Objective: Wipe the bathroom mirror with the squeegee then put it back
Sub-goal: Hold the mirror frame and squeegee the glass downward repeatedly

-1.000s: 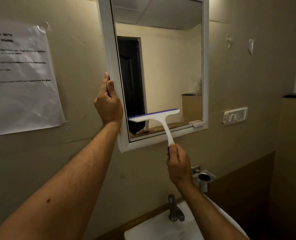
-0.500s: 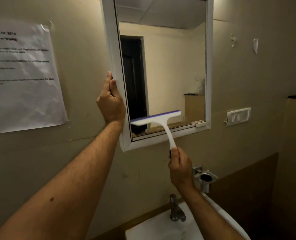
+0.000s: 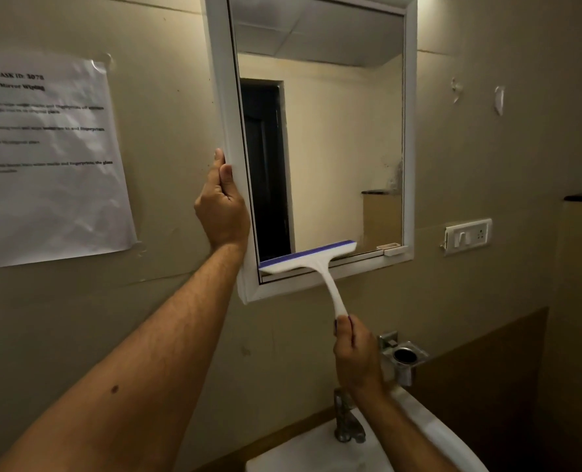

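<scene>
One squeegee [image 3: 311, 258] above right hand [image 3: 356, 356].

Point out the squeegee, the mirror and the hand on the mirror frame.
squeegee [image 3: 308, 258]: head view, middle of the white blade head.
mirror [image 3: 409, 131]: head view, right side of the white frame.
left hand [image 3: 222, 212]: head view, back of the hand gripping the frame's left edge.
</scene>
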